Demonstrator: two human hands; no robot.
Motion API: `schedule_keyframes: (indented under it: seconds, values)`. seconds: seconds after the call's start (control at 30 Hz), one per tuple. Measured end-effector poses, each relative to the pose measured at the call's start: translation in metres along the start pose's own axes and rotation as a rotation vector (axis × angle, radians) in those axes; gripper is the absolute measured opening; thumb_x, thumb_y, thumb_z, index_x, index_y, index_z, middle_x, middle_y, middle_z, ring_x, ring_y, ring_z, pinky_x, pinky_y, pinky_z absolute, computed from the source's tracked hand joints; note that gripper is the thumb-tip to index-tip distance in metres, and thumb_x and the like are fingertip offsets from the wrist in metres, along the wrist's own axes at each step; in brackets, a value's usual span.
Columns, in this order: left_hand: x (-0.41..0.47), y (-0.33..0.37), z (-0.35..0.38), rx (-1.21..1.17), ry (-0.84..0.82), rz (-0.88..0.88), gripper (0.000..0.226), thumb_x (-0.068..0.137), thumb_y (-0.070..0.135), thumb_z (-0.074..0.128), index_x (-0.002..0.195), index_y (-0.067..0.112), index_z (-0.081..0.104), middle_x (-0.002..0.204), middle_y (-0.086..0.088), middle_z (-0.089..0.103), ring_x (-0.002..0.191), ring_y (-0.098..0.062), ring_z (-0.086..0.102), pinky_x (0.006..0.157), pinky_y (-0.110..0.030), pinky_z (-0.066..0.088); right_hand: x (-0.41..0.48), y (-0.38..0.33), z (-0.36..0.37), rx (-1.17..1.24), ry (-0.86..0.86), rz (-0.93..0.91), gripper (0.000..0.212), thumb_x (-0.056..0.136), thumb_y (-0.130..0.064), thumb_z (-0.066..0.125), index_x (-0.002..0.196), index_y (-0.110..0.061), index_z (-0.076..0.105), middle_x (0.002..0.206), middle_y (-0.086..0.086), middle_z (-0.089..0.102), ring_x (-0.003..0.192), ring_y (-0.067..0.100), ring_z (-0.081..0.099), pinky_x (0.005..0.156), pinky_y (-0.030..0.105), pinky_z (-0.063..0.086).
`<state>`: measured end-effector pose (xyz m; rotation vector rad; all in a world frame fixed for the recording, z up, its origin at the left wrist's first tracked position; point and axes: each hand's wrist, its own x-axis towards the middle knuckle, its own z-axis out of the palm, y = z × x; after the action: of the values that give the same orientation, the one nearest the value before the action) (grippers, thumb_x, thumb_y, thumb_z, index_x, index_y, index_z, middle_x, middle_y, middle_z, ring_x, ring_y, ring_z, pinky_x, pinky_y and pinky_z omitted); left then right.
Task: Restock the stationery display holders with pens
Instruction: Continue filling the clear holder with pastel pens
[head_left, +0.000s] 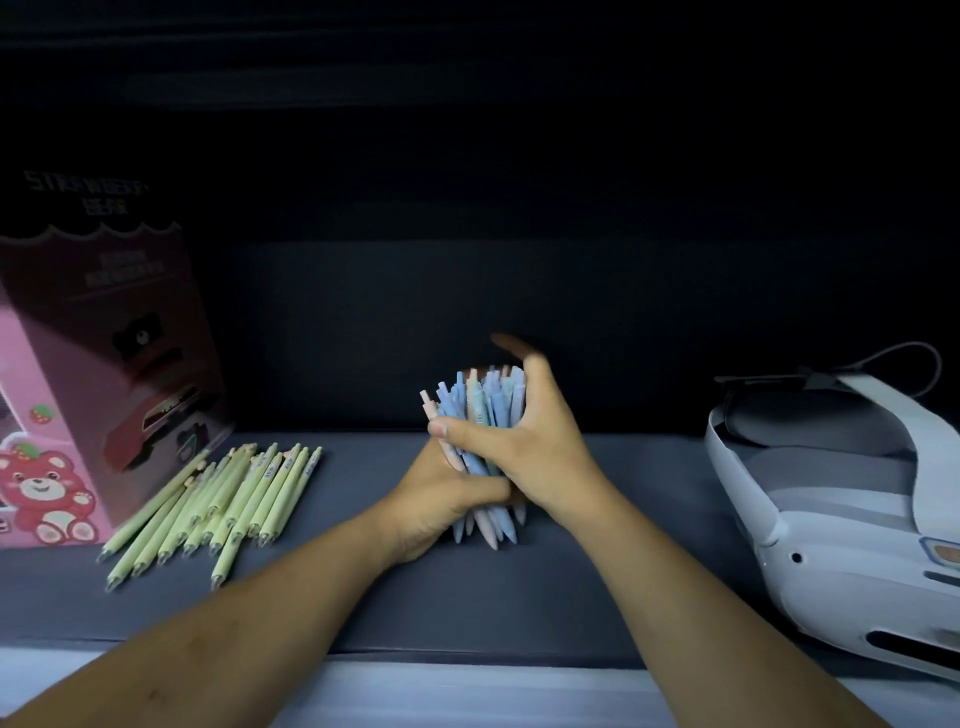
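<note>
Standing tip-down on the dark grey surface (597, 571), a bundle of blue and pink pens (480, 410) is clasped by both hands. The left hand (441, 499) wraps its grip round the lower part, and the right hand (540, 441) curls round the upper part. The bundle looks loose and uneven, so a slackening of either grip could let pens slide out, fan apart and roll toward the green pens (228, 499) lying at the left beside a pink box (78, 389). A white headset (831, 493) rests at the right. The room behind is too dark to make out, and no holder shows plainly.
</note>
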<state>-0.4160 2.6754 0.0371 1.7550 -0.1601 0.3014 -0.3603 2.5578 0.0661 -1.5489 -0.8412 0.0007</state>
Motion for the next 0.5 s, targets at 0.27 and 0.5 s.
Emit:
schedule_keyframes:
  seconds: [0.27, 0.5]
  values:
    - [0.008, 0.001, 0.015, 0.144, 0.169, 0.130, 0.039, 0.086, -0.010, 0.067, 0.109, 0.022, 0.065, 0.075, -0.006, 0.074, 0.073, -0.026, 0.075, 0.060, -0.037, 0.059, 0.007, 0.003, 0.007, 0.017, 0.130, 0.061, 0.117, 0.057, -0.035, 0.099, 0.151, -0.036, 0.029, 0.133, -0.012, 0.055, 0.126, 0.005, 0.056, 0.110, 0.037, 0.048]
    - [0.002, 0.005, 0.014, 0.045, 0.019, 0.077, 0.053, 0.079, -0.020, 0.065, 0.116, 0.017, 0.057, 0.073, -0.008, 0.069, 0.063, -0.024, 0.066, 0.058, -0.034, 0.054, 0.005, 0.001, 0.000, 0.142, 0.298, 0.059, 0.064, 0.075, -0.009, 0.087, 0.127, -0.028, 0.053, 0.105, -0.013, 0.068, 0.094, -0.001, 0.069, 0.083, 0.024, 0.059]
